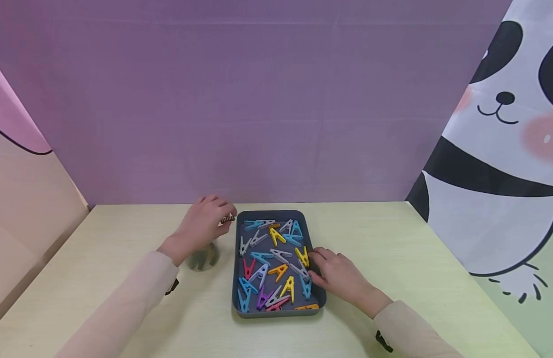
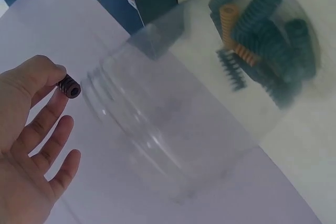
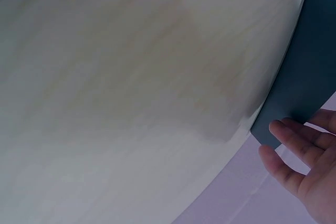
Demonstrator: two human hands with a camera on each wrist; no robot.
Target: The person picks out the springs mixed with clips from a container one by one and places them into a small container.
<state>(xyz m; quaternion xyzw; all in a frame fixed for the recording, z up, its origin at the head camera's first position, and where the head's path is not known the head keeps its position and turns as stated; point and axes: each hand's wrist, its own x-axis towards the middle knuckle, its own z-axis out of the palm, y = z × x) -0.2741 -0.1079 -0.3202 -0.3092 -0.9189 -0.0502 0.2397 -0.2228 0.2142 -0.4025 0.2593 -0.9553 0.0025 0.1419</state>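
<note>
A dark brown coil spring [image 2: 69,86] is pinched between the thumb and forefinger of my left hand [image 1: 208,222], its other fingers loosely spread. That hand is just left of the grey tray [image 1: 278,314], above a clear jar [image 2: 152,135]. Several green springs [image 2: 257,11] and an orange spring [image 2: 229,24] lie at the jar's bottom. Against the tray's right side rests my right hand [image 1: 343,276], its fingers lightly bent and touching the outer wall in the right wrist view. The tray holds many coloured clothespins [image 1: 278,271] and a small orange-brown spring [image 1: 274,225].
All this stands on a pale wooden table [image 1: 428,278]. A purple backdrop [image 1: 258,109] rises behind its far edge. A panda-printed cloth [image 1: 495,169] hangs on the right. The jar is partly hidden under the left wrist in the head view.
</note>
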